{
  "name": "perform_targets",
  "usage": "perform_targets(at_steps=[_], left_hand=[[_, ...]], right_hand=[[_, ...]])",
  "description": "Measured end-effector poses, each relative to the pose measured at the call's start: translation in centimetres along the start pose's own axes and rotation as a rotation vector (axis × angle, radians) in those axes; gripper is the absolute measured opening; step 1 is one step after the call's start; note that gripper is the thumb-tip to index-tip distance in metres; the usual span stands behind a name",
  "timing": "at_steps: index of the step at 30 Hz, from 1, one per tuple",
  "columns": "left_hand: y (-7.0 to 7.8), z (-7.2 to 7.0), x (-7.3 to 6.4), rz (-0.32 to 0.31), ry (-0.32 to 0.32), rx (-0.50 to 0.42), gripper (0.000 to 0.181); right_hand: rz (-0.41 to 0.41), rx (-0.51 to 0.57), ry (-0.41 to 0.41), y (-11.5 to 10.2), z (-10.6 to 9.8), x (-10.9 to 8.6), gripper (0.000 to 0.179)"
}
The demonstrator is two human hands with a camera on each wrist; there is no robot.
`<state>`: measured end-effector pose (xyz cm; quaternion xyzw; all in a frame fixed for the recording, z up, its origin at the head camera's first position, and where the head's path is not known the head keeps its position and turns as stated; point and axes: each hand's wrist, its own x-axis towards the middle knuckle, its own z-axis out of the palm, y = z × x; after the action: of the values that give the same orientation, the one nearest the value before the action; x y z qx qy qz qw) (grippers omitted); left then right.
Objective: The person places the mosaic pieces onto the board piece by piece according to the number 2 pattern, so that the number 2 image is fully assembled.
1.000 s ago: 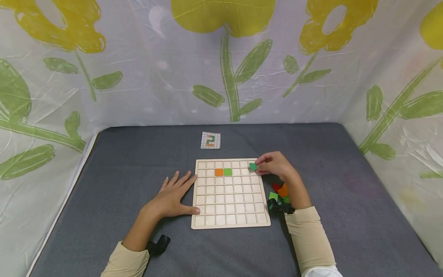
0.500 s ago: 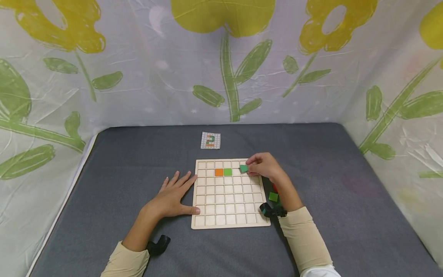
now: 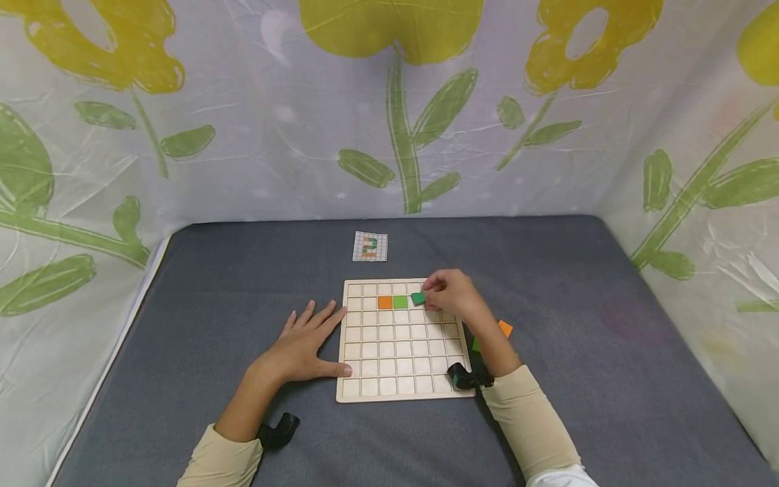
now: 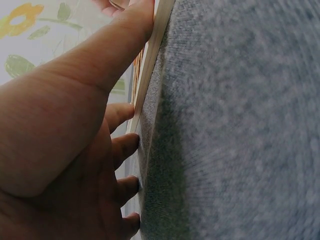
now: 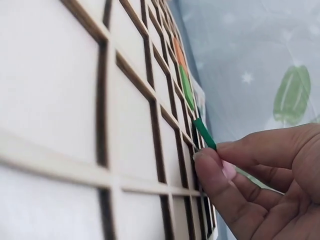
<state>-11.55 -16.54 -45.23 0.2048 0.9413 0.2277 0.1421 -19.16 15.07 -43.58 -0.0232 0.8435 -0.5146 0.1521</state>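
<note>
A wooden grid board (image 3: 395,368) lies on the dark table, with an orange tile (image 3: 385,302) and a light green tile (image 3: 399,302) side by side in its second row from the far edge. My right hand (image 3: 453,294) pinches a dark green tile (image 3: 417,298) between thumb and forefinger, tilted at the cell just right of the light green one. The right wrist view shows the dark green tile (image 5: 204,132) with its far edge down at the grid. My left hand (image 3: 304,348) rests spread at the board's left edge, thumb on the rim; its fingers (image 4: 125,147) are straight.
Behind the board lies a small pattern card (image 3: 370,247) with a coloured grid figure. Loose tiles lie right of the board, partly hidden by the right forearm, including an orange tile (image 3: 505,328). A flower-printed cloth (image 3: 274,135) hangs behind the table.
My right hand has moved left over the board, carrying the dark green tile from the right edge to beside the light green tile. The left hand has stayed still.
</note>
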Motion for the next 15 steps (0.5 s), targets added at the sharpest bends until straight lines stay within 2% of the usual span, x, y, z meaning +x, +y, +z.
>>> perform_targets(at_steps=[6, 15], left_hand=[[0.0, 0.09, 0.05, -0.001, 0.001, 0.001, 0.111], [-0.25, 0.56, 0.12, 0.017, 0.033, -0.004, 0.111]], right_hand=[[-0.068, -0.14, 0.029, -0.32, 0.56, -0.24, 0.008], [-0.124, -0.252, 0.03, -0.83, 0.66, -0.55, 0.009]])
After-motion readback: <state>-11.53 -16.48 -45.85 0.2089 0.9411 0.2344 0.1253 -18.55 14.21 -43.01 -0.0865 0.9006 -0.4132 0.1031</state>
